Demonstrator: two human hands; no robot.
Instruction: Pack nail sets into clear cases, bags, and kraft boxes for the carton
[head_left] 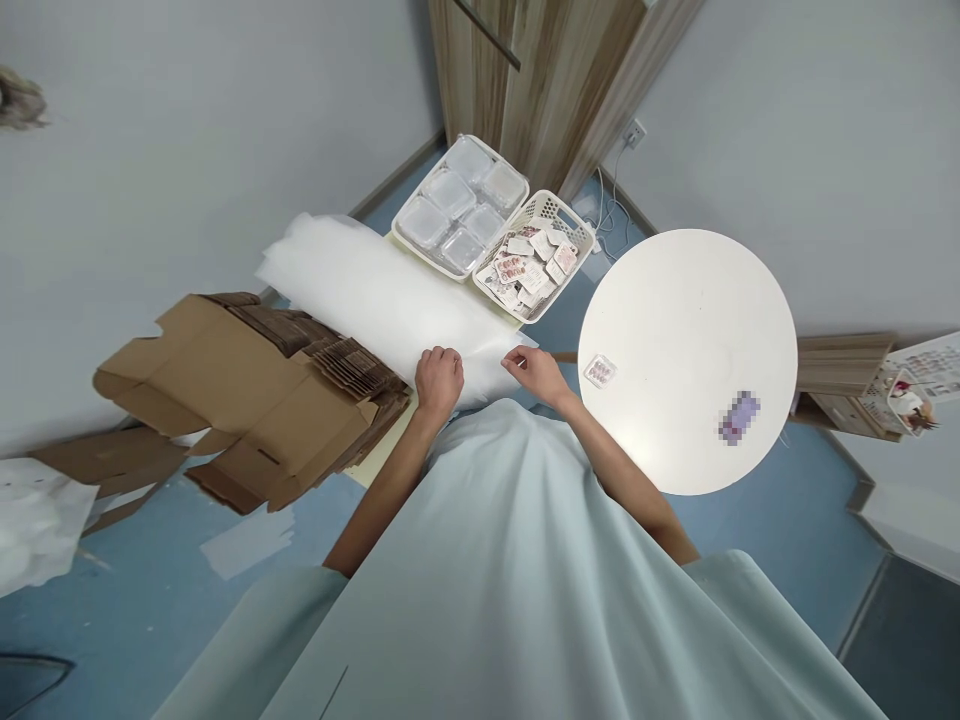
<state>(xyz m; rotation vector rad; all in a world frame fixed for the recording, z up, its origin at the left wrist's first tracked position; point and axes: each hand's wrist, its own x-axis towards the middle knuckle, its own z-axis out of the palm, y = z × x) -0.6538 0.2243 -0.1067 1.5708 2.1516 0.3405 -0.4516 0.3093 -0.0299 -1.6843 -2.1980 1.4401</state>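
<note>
A stack of soft white packing sheets (367, 290) lies on the table in front of me, spread diagonally toward my body. My left hand (440, 380) is closed at the near part of the stack, fingers curled down onto the top sheet. To its right, my right hand (536, 372) pinches at the right end of the same sheet, thumb and fingers close together. Between the hands the sheet shows a slight crease. The fingertips of the left hand are partly hidden.
Flattened brown cardboard boxes (247, 390) are piled at left. Behind the sheets stand a white basket of clear plastic containers (450, 190) and a white basket of printed cards (532, 265). A round white table (690, 330) at right bears a small clear pack (600, 371) and a blurred purple object (739, 417).
</note>
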